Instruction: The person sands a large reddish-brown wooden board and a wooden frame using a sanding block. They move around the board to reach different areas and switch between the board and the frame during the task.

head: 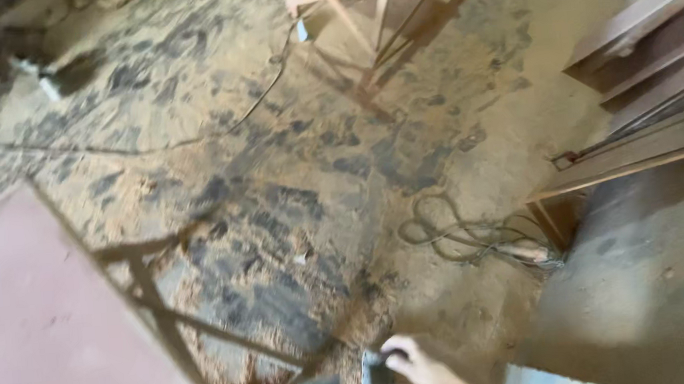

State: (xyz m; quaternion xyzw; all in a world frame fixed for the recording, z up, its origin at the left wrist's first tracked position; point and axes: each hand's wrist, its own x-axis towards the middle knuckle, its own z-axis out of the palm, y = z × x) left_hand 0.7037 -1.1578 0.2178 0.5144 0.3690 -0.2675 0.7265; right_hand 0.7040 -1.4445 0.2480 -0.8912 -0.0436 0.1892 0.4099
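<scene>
A head camera is looking down at a workshop floor (300, 163) that is lying under sawdust and dark patches.

One hand (426, 364) is showing, at the bottom edge of the view, a little right of the middle. It looks like the person's right hand, though blur is making this uncertain. Its fingers (397, 347) are curling down over the top of a small grey object (375, 374) with a dark end, possibly a hand tool; the picture is too blurred to tell what kind. The fingers are closing on it rather than spreading, so the hand is gripping or at least resting on it. The object is lying just left of and under the palm, its long axis running up and down in the view, toward the person. The other hand is not showing at all.

One reddish flat panel (39, 333) is filling the lower left corner, resting on a dark metal trestle frame (166, 308) whose bars are crossing beneath it. A second trestle of pale wood (362, 22) is standing at the top middle. One thin cable (255, 102) is trailing across the floor from it, and one loose coil of cord (457, 236) is lying right of the middle. Stacked wooden boards (647, 74) are leaning along the right edge.
</scene>
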